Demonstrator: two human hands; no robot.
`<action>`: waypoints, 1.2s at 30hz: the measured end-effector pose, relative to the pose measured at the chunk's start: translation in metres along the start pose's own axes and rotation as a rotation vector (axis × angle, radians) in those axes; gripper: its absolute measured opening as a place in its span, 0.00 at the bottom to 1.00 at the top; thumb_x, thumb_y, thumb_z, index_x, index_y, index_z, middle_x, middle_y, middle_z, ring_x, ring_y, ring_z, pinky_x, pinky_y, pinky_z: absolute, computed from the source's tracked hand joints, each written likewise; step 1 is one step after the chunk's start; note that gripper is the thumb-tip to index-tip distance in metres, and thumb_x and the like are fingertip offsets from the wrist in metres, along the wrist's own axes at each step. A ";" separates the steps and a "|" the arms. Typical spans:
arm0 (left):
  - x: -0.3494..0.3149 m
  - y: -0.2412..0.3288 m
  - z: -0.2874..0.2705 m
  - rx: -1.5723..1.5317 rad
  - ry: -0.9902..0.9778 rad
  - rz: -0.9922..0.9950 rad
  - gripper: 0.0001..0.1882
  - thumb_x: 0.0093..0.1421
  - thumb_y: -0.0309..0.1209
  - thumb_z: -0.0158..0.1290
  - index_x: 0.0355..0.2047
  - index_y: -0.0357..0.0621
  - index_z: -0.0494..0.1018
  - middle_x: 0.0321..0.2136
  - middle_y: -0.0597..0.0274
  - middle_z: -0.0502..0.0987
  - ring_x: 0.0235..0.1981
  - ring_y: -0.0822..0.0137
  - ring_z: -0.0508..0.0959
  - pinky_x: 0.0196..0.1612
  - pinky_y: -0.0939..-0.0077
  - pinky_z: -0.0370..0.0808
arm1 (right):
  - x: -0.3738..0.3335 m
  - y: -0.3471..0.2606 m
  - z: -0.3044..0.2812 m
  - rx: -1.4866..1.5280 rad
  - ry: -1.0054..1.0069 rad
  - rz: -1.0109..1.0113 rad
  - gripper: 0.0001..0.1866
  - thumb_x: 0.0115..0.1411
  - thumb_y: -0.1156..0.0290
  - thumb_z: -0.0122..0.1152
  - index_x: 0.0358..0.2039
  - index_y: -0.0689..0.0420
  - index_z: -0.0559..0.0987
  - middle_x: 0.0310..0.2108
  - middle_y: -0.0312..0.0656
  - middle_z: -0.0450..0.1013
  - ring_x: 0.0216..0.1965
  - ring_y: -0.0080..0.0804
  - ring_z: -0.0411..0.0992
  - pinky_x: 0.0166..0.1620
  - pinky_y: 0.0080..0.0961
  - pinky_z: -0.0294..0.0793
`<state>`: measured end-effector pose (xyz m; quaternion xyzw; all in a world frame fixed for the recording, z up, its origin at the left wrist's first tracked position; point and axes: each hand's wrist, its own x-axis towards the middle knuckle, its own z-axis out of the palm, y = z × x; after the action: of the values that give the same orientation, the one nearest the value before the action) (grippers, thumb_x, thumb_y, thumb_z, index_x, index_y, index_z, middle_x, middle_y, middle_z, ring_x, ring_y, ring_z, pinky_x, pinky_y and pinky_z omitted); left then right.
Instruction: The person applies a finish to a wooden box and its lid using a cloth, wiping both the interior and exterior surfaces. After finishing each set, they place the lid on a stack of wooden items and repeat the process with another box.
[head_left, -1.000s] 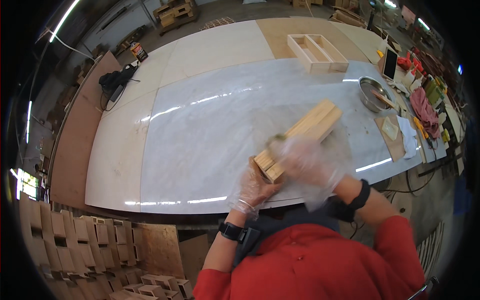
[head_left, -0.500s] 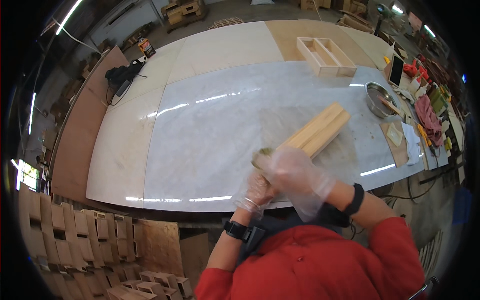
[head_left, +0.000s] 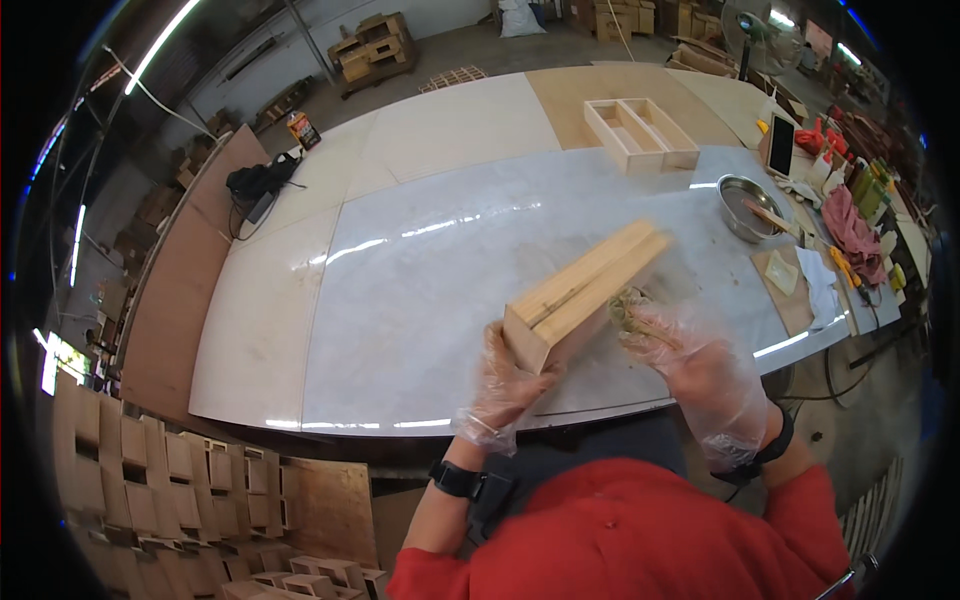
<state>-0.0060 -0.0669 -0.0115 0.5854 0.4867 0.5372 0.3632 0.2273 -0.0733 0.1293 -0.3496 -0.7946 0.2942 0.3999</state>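
Observation:
My left hand (head_left: 507, 388), in a clear plastic glove, grips the near end of a long pale wooden box (head_left: 590, 278). The box slants away to the right over the table, with a dark seam line along its upper face. Its far end is slightly blurred. In my right hand (head_left: 705, 365), also gloved in clear plastic, is a crumpled greenish rag (head_left: 630, 315). The rag is beside the box's right side; whether they touch I cannot tell.
A grey sheet covers the table (head_left: 400, 330). At the back stands a two-compartment wooden tray (head_left: 640, 145). To the right are a metal bowl (head_left: 745, 222) with a brush (head_left: 768, 214), a phone (head_left: 780, 148), a white cloth (head_left: 820, 290) and a pink rag (head_left: 852, 222). Stacked wooden boxes (head_left: 180, 470) are lower left.
My right hand with the rag has moved from the box's near end to its right side. The box's near end has come up and into view, held by my left hand. The view has shifted slightly.

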 end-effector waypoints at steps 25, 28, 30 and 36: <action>0.065 0.094 0.061 0.337 0.022 0.337 0.32 0.39 0.35 0.70 0.41 0.40 0.65 0.31 0.55 0.74 0.33 0.58 0.76 0.36 0.66 0.74 | 0.057 0.063 -0.031 -0.899 0.228 -0.591 0.10 0.55 0.69 0.56 0.38 0.56 0.73 0.23 0.39 0.69 0.25 0.36 0.72 0.28 0.33 0.71; 0.078 0.056 0.061 0.296 0.100 0.583 0.33 0.36 0.37 0.71 0.40 0.41 0.66 0.30 0.55 0.74 0.30 0.57 0.76 0.33 0.65 0.74 | 0.043 0.011 -0.010 -0.940 0.190 -0.520 0.09 0.54 0.70 0.57 0.37 0.57 0.73 0.24 0.38 0.70 0.27 0.36 0.72 0.31 0.34 0.72; 0.077 0.063 0.059 0.303 0.053 0.514 0.33 0.36 0.36 0.71 0.41 0.41 0.66 0.30 0.55 0.75 0.31 0.58 0.77 0.34 0.65 0.75 | 0.040 0.011 -0.012 -0.722 0.179 -0.557 0.09 0.54 0.71 0.57 0.36 0.57 0.73 0.23 0.39 0.70 0.26 0.37 0.72 0.29 0.34 0.71; 0.072 0.096 0.045 0.323 -0.075 0.283 0.34 0.36 0.37 0.71 0.41 0.40 0.65 0.33 0.54 0.75 0.33 0.59 0.78 0.36 0.67 0.75 | 0.060 0.014 -0.023 -0.614 0.177 -0.544 0.11 0.55 0.74 0.55 0.40 0.59 0.75 0.20 0.40 0.70 0.24 0.37 0.72 0.27 0.34 0.69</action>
<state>0.0517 -0.0183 0.0920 0.7181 0.4654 0.4758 0.2034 0.2251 -0.0129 0.1564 -0.2538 -0.8712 -0.1039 0.4072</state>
